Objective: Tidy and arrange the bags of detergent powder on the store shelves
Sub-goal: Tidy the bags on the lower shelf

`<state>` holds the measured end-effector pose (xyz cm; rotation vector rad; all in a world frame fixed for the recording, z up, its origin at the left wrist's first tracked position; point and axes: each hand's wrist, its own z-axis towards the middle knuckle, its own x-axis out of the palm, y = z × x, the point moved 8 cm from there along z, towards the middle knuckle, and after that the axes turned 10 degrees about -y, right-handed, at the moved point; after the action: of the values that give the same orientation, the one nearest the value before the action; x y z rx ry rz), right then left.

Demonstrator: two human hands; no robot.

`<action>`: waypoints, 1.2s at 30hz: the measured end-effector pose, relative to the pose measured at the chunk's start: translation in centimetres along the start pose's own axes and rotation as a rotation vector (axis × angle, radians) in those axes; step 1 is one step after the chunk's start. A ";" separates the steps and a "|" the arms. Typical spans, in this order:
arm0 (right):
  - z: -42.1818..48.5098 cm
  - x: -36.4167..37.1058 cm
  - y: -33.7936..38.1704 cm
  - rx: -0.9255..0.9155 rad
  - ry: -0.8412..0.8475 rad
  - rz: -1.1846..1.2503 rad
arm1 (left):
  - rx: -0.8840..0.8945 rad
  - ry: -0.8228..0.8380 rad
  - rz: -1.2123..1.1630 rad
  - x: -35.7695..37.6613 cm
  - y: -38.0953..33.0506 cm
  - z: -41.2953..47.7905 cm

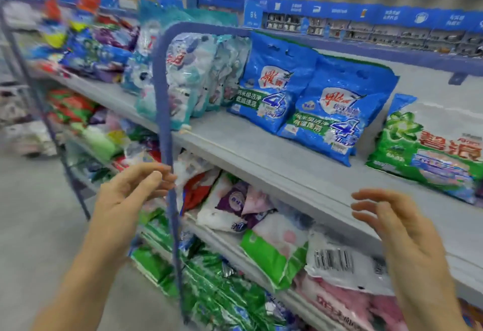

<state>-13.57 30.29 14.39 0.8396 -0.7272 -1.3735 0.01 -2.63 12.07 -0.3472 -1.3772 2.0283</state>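
Fingers of the left hand (130, 192) were loosely spread and slightly bent, holding nothing, their tips at the blue frame post (163, 95); whether they touched it could not be told. Those of the right hand (392, 221) were spread and gently curved, empty, in front of the grey top shelf (261, 152). On that shelf two blue detergent bags (339, 111) leaned overlapping, a green bag (428, 152) lay to their right, and pale teal bags (188, 77) stood behind the post. Below, mixed bags (261, 226) lay jumbled.
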 end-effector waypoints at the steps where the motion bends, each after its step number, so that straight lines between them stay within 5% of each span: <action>1: -0.7 1.4 -0.8 0.022 0.024 0.016 | 0.001 -0.022 0.007 -1.9 0.3 -0.7; 14: -7.8 24.7 -3.1 0.179 0.280 0.176 | -0.089 -0.564 0.196 -29.3 3.8 -3.6; 26: -9.6 53.5 -2.7 0.240 0.377 0.267 | -0.082 -0.618 0.311 -48.3 6.2 10.3; 36: -2.6 67.5 -4.7 0.228 0.279 0.251 | -0.110 -0.588 0.251 -53.9 13.9 26.5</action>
<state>-8.79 -36.75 6.47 1.0573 -0.7503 -0.9382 20.85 -59.92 3.01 0.0463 -1.8768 2.3799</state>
